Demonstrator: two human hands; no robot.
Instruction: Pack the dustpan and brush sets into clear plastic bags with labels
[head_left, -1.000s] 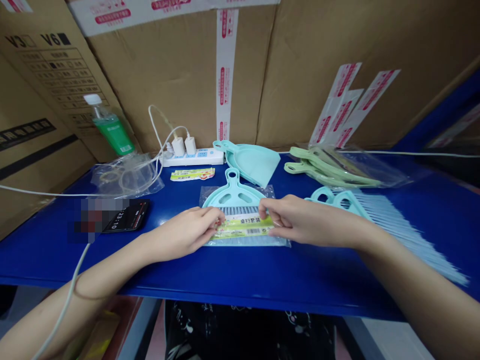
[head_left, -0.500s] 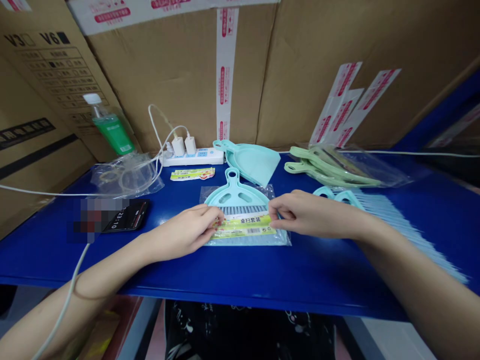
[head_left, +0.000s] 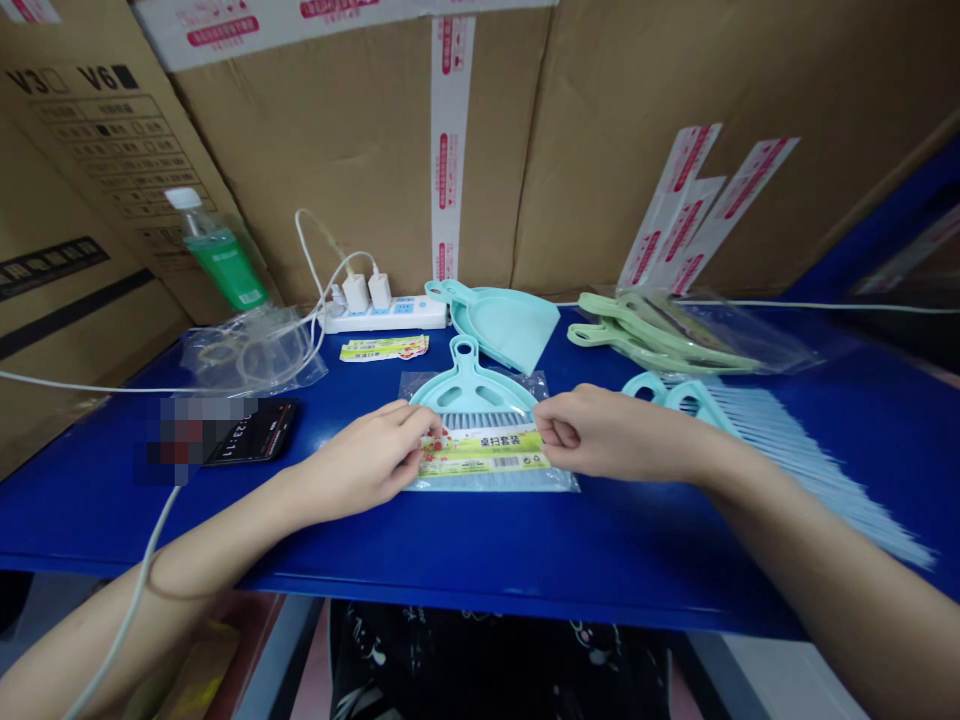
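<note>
A light-blue dustpan and brush set (head_left: pixel 466 378) lies in a clear plastic bag (head_left: pixel 566 482) in front of me, handle pointing away. Across its grey-blue bristles runs a yellow-green paper label (head_left: pixel 487 452) with a floral print. My left hand (head_left: pixel 386 450) is closed in a pinch at the left side of the bag, by the label's end. At the opposite side, my right hand (head_left: pixel 589 435) has its fingers curled in against the bag, also by the label. Both sets of fingertips are partly hidden.
Behind the set lie loose blue dustpans (head_left: pixel 510 320) and bagged green ones (head_left: pixel 660 340). A blue brush (head_left: pixel 780 440) is under my right forearm. Spare labels (head_left: pixel 382 348), a power strip (head_left: pixel 405 315), a phone (head_left: pixel 255 432) and a green bottle (head_left: pixel 229 265) stand left. Cardboard boxes (head_left: pixel 360 150) back the table.
Both hands have shifted slightly, and their fingers are curled in more at the bag's sides. The bagged set lies almost where it was.
</note>
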